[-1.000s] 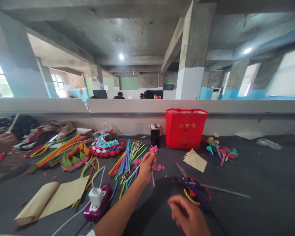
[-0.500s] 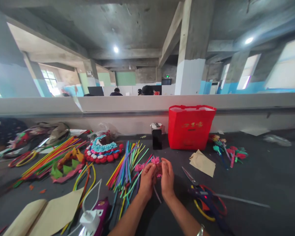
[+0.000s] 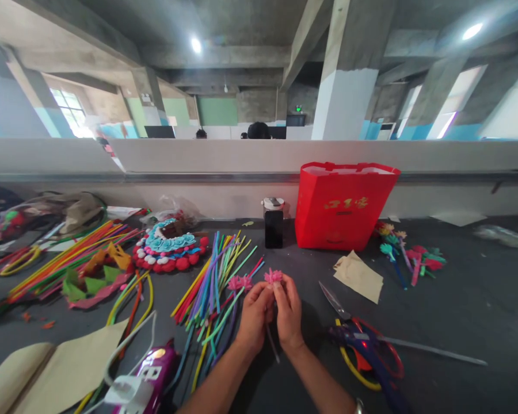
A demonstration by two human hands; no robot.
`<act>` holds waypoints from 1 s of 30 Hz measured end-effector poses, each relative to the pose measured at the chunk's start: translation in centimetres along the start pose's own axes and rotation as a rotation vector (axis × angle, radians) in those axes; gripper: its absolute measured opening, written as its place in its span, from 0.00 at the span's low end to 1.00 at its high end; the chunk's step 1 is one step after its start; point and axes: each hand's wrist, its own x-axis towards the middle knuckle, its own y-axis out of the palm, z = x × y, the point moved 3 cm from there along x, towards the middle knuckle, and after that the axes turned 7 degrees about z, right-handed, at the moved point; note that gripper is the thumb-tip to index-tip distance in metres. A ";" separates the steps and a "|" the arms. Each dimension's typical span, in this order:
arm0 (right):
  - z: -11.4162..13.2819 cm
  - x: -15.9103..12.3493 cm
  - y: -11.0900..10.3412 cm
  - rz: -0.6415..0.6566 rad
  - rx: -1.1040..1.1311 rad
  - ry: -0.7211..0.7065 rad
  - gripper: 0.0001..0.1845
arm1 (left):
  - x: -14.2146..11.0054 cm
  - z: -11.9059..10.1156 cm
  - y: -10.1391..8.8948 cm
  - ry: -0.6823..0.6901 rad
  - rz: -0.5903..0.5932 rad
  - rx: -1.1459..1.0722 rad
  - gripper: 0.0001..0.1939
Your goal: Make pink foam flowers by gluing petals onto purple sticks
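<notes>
My left hand (image 3: 254, 313) and my right hand (image 3: 288, 310) meet over the dark table (image 3: 457, 299), both pinched around a small pink pipe-cleaner flower (image 3: 273, 276) whose thin stem hangs down between the wrists. A second pink flower (image 3: 239, 282) lies just left of my left hand. A fan of coloured pipe cleaners (image 3: 213, 282) spreads to the left of my hands. Scissors (image 3: 334, 303) lie on coloured rings (image 3: 369, 353) to the right.
A red bag (image 3: 343, 204) and a black cup (image 3: 273, 224) stand at the back wall. A blue-and-red flower wreath (image 3: 170, 250), more pipe cleaners (image 3: 64, 261), brown paper (image 3: 47, 374), a purple glue gun (image 3: 149, 376), finished flowers (image 3: 410, 256) and a paper scrap (image 3: 358, 276) surround them.
My right hand came up from the near right of the table and joined the left on the flower. The view has tilted, so the table items sit higher in the frame.
</notes>
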 end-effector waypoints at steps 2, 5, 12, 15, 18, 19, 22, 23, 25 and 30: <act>-0.1 0.0 0.0 0.000 -0.011 -0.005 0.18 | 0.0 0.0 0.0 -0.001 -0.005 -0.002 0.16; 0.0 -0.1 0.0 0.001 -0.029 -0.015 0.18 | -0.1 0.1 0.2 -0.004 -0.017 -0.004 0.16; 0.7 -0.2 -0.4 -0.023 -0.053 -0.028 0.18 | -0.7 0.1 0.7 -0.017 -0.047 0.007 0.17; 0.7 -0.4 -0.5 -0.012 -0.047 -0.023 0.19 | -0.8 0.0 0.9 -0.007 -0.052 -0.004 0.16; 0.5 -0.5 -0.5 0.011 -0.026 -0.019 0.22 | -0.7 -0.3 1.1 0.007 -0.059 -0.021 0.16; 0.4 -0.5 -0.5 0.018 -0.019 -0.014 0.23 | -0.6 -0.3 1.2 0.010 -0.061 -0.024 0.16; 0.2 -0.6 -0.4 0.031 -0.005 0.003 0.24 | -0.4 -0.5 1.0 0.016 -0.060 -0.018 0.16; 0.2 -0.6 -0.3 0.033 -0.001 0.008 0.24 | -0.3 -0.5 0.9 0.015 -0.057 -0.011 0.16; 0.2 -0.5 -0.3 0.027 0.003 0.014 0.23 | -0.2 -0.4 0.7 0.010 -0.056 0.005 0.16; -0.1 -0.4 -0.5 0.002 0.002 0.027 0.21 | -0.3 0.2 0.2 -0.027 -0.068 0.023 0.16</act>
